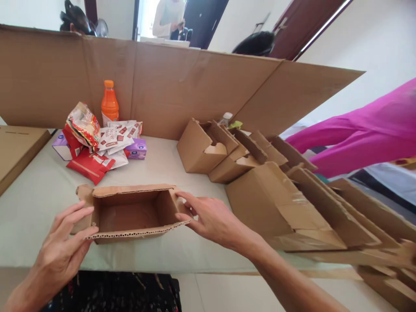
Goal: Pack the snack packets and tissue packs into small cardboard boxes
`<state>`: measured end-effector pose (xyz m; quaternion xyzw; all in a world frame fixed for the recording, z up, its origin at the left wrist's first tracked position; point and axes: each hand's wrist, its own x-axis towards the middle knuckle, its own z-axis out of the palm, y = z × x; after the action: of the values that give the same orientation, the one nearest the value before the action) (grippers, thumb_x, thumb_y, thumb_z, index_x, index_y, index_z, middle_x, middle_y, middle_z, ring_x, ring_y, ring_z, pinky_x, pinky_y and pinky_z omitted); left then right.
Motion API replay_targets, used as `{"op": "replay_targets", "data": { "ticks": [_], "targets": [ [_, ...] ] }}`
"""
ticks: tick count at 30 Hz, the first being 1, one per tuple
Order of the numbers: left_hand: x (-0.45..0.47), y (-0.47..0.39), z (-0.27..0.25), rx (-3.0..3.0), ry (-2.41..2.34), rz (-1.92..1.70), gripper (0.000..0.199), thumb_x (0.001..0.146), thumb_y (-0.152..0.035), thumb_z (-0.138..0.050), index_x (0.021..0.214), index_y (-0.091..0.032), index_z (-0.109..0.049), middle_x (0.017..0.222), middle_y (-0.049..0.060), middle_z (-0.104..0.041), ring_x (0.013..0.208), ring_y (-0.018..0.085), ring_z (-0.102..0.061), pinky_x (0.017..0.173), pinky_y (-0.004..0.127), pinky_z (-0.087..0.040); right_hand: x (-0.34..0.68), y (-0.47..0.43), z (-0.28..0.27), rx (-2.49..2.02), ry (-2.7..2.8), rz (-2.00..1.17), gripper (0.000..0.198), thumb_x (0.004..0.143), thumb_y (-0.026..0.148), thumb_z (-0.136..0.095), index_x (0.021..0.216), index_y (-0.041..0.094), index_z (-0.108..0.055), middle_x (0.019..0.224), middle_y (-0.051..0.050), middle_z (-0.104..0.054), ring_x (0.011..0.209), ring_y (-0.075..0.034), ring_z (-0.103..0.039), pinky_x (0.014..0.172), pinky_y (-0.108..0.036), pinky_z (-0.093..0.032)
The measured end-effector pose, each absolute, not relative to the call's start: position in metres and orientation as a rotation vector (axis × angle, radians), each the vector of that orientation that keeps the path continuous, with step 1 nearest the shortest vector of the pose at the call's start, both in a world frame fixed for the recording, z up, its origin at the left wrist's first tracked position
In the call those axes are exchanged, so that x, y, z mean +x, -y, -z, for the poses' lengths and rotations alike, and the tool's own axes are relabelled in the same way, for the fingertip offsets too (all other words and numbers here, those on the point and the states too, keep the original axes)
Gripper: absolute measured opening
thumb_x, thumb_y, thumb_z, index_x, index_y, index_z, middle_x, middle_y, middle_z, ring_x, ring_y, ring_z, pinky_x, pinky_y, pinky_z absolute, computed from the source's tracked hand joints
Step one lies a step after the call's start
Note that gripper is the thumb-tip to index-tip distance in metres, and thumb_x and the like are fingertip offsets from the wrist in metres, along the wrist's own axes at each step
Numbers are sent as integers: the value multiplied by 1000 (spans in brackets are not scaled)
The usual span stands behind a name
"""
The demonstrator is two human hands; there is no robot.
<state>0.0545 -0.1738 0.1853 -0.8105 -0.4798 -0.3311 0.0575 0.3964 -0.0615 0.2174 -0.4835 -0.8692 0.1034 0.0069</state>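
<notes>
An open cardboard box (130,235) with nothing inside stands on the table in front of me, its flaps folded outward. My left hand (65,240) holds the box at its left end, fingers over the side flap and thumb at the front corner. At the right end, my right hand (208,216) grips the other side flap between thumb and fingers. Behind the box lies a pile of packets: a red packet (91,165), white snack packets (114,138) and a clear-topped bag (82,125). Purple boxes (138,149) sit among them, and an orange drink bottle (110,104) stands behind.
Several open cardboard boxes (260,195) crowd the right side of the table. A tall cardboard screen (182,86) runs along the back. At the left edge lies a flat carton (19,151). A person in pink trousers (357,125) is at the right; others are beyond the screen.
</notes>
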Motion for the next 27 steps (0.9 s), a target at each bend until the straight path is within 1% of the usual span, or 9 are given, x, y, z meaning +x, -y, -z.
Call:
{"op": "replay_targets", "data": {
  "ticks": [4,9,11,14,17,19,21,24,27],
  "targets": [
    [51,138,-186,-2505,1294,1008,29,91,-2,-53,104,-21,-69,132,10,-62,138,25,-48,105,37,-53,412,71,-206,-1541,2631,-78,37,93,34,-60,127,20,-57,75,-2,-74,65,-23,-69,59,-30,-39],
    [37,112,-195,-2584,1267,891,35,90,-7,-47,105,-27,-71,136,5,-66,138,22,-52,107,34,-53,418,67,-217,-1241,2539,336,8,86,29,-70,89,22,-69,92,-7,-74,80,-24,-67,74,-35,-46],
    [30,109,-206,-2603,1282,889,35,91,-12,-47,108,-30,-72,129,3,-71,130,21,-60,101,31,-56,412,60,-229,-1167,2516,331,4,86,22,-70,82,22,-69,89,-6,-72,80,-22,-65,75,-35,-46],
    [29,102,-227,-2620,1391,910,29,94,-24,-48,105,-29,-74,107,1,-79,99,20,-75,81,25,-62,399,49,-245,-1176,2633,168,2,84,23,-74,83,22,-73,87,-6,-73,83,-23,-65,80,-38,-48],
    [41,91,-246,-2639,1528,813,30,95,-32,-45,93,-25,-75,87,1,-79,70,17,-74,59,22,-58,391,41,-249,-1269,2731,5,30,81,32,-79,108,20,-75,118,-13,-72,106,-31,-66,96,-47,-49],
    [51,84,-253,-2655,1530,676,23,90,-33,-52,90,-25,-74,83,1,-77,68,18,-72,57,25,-56,391,38,-245,-1348,2737,-62,57,80,38,-79,131,17,-66,144,-19,-58,127,-37,-57,108,-55,-42],
    [60,79,-257,-2661,1530,512,19,80,-31,-64,94,-23,-74,88,3,-77,76,22,-72,65,31,-58,394,37,-239,-1407,2755,-151,76,79,43,-78,145,14,-54,154,-23,-46,139,-40,-47,115,-61,-34],
    [68,79,-258,-2695,1554,252,42,68,-34,-78,108,-20,-74,108,11,-75,97,32,-72,81,45,-59,400,37,-229,-1433,2767,-265,90,77,45,-77,154,13,-43,158,-25,-40,144,-41,-40,117,-64,-30],
    [71,86,-253,-2694,1506,156,66,63,-38,-86,124,-20,-68,140,20,-61,123,40,-61,97,57,-53,405,35,-221,-1430,2771,-325,92,79,46,-75,156,11,-39,153,-26,-46,140,-42,-45,114,-62,-35]
  ]
}}
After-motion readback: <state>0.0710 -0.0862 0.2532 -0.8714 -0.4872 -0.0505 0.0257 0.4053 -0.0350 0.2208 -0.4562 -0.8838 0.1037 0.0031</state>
